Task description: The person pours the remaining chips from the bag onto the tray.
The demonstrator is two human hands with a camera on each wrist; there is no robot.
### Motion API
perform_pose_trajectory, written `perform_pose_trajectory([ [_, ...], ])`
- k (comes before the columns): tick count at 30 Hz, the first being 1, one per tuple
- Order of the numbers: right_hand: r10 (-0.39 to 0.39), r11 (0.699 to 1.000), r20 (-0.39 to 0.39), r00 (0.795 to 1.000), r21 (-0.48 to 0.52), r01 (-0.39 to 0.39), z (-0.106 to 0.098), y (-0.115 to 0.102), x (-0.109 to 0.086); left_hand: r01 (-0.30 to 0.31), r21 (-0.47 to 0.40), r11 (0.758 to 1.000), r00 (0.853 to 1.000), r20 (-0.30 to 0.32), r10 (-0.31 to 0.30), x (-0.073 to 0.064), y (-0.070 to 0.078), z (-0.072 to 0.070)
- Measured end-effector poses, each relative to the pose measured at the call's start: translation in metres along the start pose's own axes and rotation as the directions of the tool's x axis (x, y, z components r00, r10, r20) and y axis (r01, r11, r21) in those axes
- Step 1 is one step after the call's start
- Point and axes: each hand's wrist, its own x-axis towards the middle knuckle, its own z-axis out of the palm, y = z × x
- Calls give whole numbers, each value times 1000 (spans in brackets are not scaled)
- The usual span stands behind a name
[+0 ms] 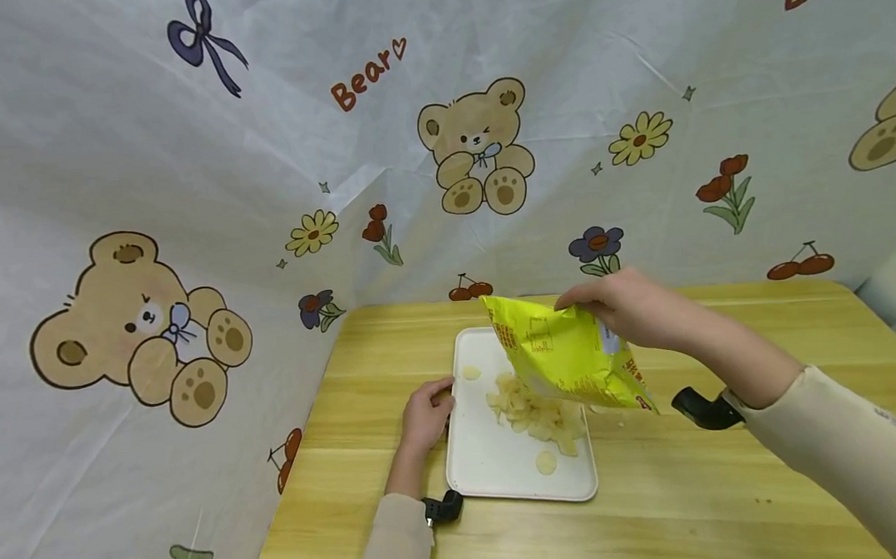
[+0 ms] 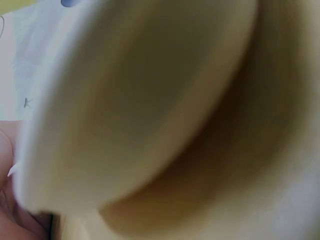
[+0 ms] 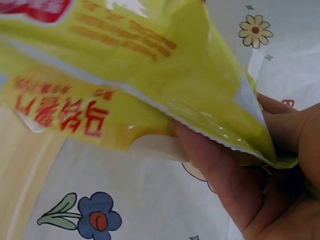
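Note:
My right hand point(image 1: 629, 305) grips a yellow chip bag point(image 1: 564, 349) by one end, tilted above the white tray point(image 1: 494, 469). The right wrist view shows the thumb and fingers pinching the bag's crumpled film point(image 3: 140, 65). A pile of thin, pale-yellow potato chips point(image 1: 532, 413) lies on the tray, partly hidden by the bag. Single chips sit apart from it, one chip point(image 1: 470, 373) near the far left corner and another chip point(image 1: 546, 462) nearer the front. My left hand point(image 1: 426, 414) holds the tray's left edge; in the left wrist view the pale tray point(image 2: 150, 90) looms close and blurred.
The tray rests on a light wooden table point(image 1: 697, 485). Some crumbs point(image 1: 761, 501) are scattered on the wood to its right. Behind and to the left hangs a white cloth point(image 1: 383, 165) printed with bears and flowers. Each wrist carries a black camera mount point(image 1: 705, 408).

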Motion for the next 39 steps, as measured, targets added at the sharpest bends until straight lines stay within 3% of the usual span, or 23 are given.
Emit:
perform_pose_trajectory([
  [10, 31, 999, -14, 999, 18, -31, 0, 1, 0, 14, -28, 1000, 1000, 9, -14, -1, 0, 0],
  [29, 5, 1000, -24, 1000, -11, -6, -3, 6, -2, 14, -41, 999, 1000, 8, -14, 1, -1, 0],
  [39, 21, 1000, -21, 1000, 20, -21, -4, 11, -4, 17, -34, 999, 1000, 11, -17, -1, -1, -1],
])
